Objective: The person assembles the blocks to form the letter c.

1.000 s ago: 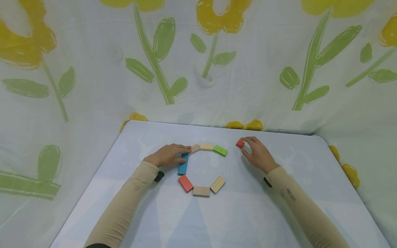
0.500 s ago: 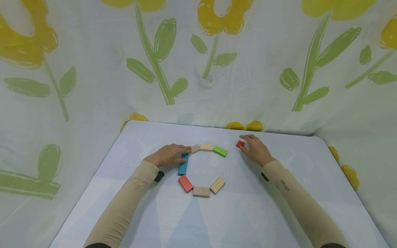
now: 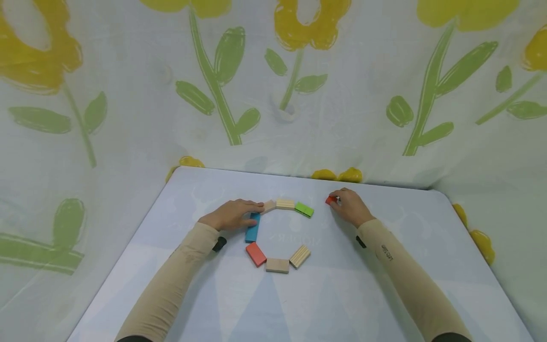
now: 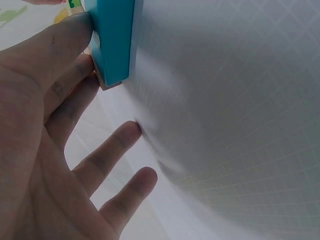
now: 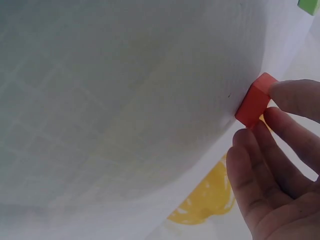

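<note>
At the back right of the table, my right hand [image 3: 351,208] pinches a small red block [image 5: 256,102] between thumb and fingertips. My left hand [image 3: 230,214] lies over the upper left of a ring of blocks, fingers mostly extended. Its thumb touches the long blue block [image 4: 114,40], while its fingertips reach the pale wooden block [image 3: 269,205] beside it. The ring continues with a ribbed wooden block [image 3: 285,204] and a green block [image 3: 304,209]. Below the blue one come a larger red block [image 3: 256,254], a plain wooden block [image 3: 278,265] and another ribbed block [image 3: 300,256].
The ring has a gap on its right side, between the green block and the lower ribbed block. The pale table [image 3: 342,294] backs onto a flower-printed curtain [image 3: 342,104], close behind the right hand.
My right hand has moved slightly left, and its fingers have come together on the small red block. The left hand and the ring have stayed in place.
</note>
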`<state>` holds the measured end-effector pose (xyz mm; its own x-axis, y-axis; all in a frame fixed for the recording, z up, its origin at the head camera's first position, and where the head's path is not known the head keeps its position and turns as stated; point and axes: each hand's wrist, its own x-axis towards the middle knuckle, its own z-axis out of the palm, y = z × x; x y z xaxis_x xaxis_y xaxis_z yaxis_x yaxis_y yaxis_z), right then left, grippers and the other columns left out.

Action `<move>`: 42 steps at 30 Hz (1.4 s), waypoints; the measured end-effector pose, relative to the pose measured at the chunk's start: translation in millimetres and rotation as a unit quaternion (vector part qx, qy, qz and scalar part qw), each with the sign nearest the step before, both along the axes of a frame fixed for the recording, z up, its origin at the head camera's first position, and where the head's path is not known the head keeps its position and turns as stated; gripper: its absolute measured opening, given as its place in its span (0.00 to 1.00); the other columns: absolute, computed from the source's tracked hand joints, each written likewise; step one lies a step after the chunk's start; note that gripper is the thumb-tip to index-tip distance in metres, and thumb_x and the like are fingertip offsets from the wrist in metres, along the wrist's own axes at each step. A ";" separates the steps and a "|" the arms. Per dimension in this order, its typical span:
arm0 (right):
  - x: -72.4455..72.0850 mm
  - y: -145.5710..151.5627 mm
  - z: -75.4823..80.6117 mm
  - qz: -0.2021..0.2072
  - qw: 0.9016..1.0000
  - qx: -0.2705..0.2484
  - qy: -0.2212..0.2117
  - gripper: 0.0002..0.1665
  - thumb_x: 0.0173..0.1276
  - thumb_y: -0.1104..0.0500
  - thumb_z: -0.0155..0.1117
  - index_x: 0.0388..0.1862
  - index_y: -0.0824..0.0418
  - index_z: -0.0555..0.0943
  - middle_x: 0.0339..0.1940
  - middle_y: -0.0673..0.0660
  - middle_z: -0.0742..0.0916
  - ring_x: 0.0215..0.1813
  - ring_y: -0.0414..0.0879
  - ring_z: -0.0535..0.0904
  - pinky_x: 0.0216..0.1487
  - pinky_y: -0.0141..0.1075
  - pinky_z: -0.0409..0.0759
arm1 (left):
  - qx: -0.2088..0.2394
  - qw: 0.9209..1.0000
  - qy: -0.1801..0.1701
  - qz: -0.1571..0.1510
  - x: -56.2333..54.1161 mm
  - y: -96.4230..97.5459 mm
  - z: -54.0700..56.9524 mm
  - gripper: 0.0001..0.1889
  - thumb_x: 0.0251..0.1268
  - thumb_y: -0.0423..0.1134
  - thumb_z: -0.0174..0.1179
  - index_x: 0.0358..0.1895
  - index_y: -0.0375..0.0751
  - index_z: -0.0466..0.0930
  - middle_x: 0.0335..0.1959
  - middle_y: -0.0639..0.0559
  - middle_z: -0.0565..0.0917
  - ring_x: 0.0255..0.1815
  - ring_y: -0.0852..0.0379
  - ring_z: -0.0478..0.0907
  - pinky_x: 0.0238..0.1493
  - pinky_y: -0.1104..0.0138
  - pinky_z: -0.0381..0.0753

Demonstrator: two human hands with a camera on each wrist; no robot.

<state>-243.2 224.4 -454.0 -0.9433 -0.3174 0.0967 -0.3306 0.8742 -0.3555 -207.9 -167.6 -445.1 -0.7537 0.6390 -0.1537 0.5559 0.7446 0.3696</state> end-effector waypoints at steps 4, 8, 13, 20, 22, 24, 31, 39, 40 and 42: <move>-0.5 -1.9 1.4 -0.003 1.000 -0.007 -0.014 0.16 0.70 0.63 0.68 0.54 0.69 0.85 0.48 0.65 0.86 0.47 0.56 0.80 0.56 0.51 0.80 | -0.001 1.000 -0.001 0.000 -0.2 -0.2 -0.3 0.30 0.74 0.48 0.61 0.75 0.47 0.69 0.76 0.53 0.68 0.75 0.44 0.65 0.73 0.47 0.64; -2.7 -3.2 0.8 -0.008 1.000 -0.009 -0.024 0.16 0.69 0.64 0.68 0.53 0.70 0.84 0.47 0.64 0.86 0.45 0.55 0.79 0.55 0.50 0.80 | -0.002 1.000 0.000 -0.001 -0.4 -0.2 0.1 0.30 0.74 0.48 0.61 0.75 0.47 0.69 0.77 0.53 0.67 0.75 0.44 0.65 0.73 0.48 0.64; -4.6 -3.3 -0.7 -0.014 0.999 -0.012 -0.031 0.16 0.68 0.63 0.69 0.52 0.71 0.84 0.46 0.64 0.85 0.46 0.55 0.79 0.56 0.50 0.80 | -0.002 1.000 0.001 -0.003 -1.3 -0.4 -0.1 0.30 0.74 0.49 0.61 0.75 0.47 0.69 0.77 0.53 0.67 0.75 0.44 0.65 0.73 0.47 0.64; -4.2 1.3 -3.4 -0.005 1.000 -0.022 -0.022 0.20 0.68 0.64 0.70 0.57 0.71 0.82 0.50 0.66 0.86 0.50 0.57 0.81 0.58 0.51 0.80 | -0.004 1.000 -0.003 -0.004 -1.7 -0.4 0.2 0.30 0.74 0.49 0.61 0.75 0.47 0.69 0.77 0.53 0.67 0.75 0.44 0.64 0.73 0.47 0.64; -4.1 2.9 -4.5 -0.004 1.000 -0.021 -0.017 0.22 0.67 0.65 0.70 0.59 0.71 0.81 0.51 0.67 0.86 0.50 0.57 0.81 0.58 0.51 0.80 | -0.004 1.000 -0.003 -0.005 -1.9 -0.5 0.3 0.30 0.74 0.49 0.61 0.75 0.47 0.69 0.77 0.53 0.67 0.75 0.44 0.64 0.73 0.47 0.64; -3.5 4.3 -5.0 -0.005 1.000 -0.021 -0.013 0.24 0.67 0.65 0.70 0.61 0.71 0.80 0.52 0.67 0.85 0.51 0.57 0.82 0.58 0.51 0.80 | -0.003 1.000 -0.001 -0.007 -1.9 -0.8 0.3 0.30 0.74 0.49 0.61 0.75 0.47 0.69 0.77 0.53 0.67 0.75 0.44 0.65 0.73 0.47 0.64; 5.6 9.2 -1.3 -0.026 0.999 -0.036 -0.018 0.23 0.67 0.63 0.71 0.60 0.69 0.82 0.51 0.65 0.85 0.50 0.57 0.81 0.57 0.51 0.81 | 0.007 1.000 0.005 -0.013 -2.0 -2.4 -0.8 0.30 0.74 0.48 0.61 0.75 0.45 0.70 0.76 0.52 0.68 0.75 0.43 0.65 0.72 0.46 0.65; 14.4 16.0 0.2 -0.024 0.998 -0.064 -0.002 0.23 0.67 0.61 0.72 0.60 0.67 0.82 0.50 0.63 0.83 0.50 0.57 0.80 0.54 0.50 0.83 | 0.012 1.000 0.001 -0.009 -2.0 -3.1 -1.7 0.30 0.74 0.48 0.61 0.75 0.45 0.69 0.76 0.52 0.68 0.75 0.43 0.65 0.72 0.45 0.65; 15.5 16.4 0.2 -0.019 0.998 -0.068 0.005 0.23 0.67 0.62 0.72 0.59 0.68 0.82 0.50 0.63 0.83 0.49 0.57 0.80 0.54 0.51 0.83 | 0.012 1.000 0.000 -0.009 -1.8 -3.2 -1.4 0.30 0.74 0.48 0.61 0.75 0.45 0.69 0.76 0.52 0.68 0.75 0.42 0.65 0.72 0.45 0.65; 17.4 16.7 0.5 -0.006 0.997 -0.074 0.018 0.23 0.66 0.62 0.72 0.59 0.67 0.83 0.49 0.63 0.83 0.49 0.57 0.81 0.53 0.50 0.83 | 0.011 1.000 0.001 -0.010 -1.6 -3.0 -1.2 0.30 0.74 0.48 0.61 0.75 0.45 0.69 0.76 0.52 0.68 0.75 0.42 0.65 0.72 0.45 0.65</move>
